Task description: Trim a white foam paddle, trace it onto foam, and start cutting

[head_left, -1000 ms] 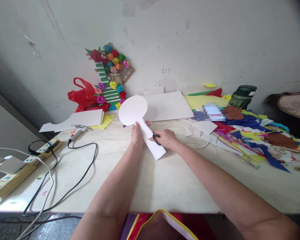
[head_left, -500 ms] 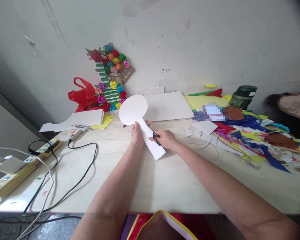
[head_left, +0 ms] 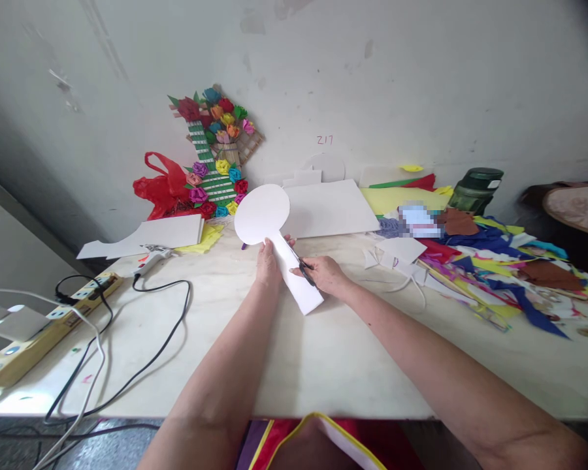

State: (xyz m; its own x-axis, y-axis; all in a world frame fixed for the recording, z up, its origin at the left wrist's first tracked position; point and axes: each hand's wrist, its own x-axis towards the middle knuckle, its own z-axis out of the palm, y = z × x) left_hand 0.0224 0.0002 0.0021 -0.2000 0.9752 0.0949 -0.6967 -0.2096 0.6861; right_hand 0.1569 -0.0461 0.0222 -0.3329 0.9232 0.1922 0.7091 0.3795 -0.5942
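1. The left hand [head_left: 268,265] is pinching the white cutout [head_left: 262,215], which is slanting between both hands.
2. The right hand [head_left: 325,274] is gripping black scissors [head_left: 306,271] at the cutout's edge, apparently trimming.
3. The next snip is seemingly calling for steady blades.

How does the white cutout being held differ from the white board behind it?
The cutout has a round head and a handle-like strip; the board shows straight edges and corners. The left hand grips the cutout, while the board rests at the back of the table. Both are plain white.
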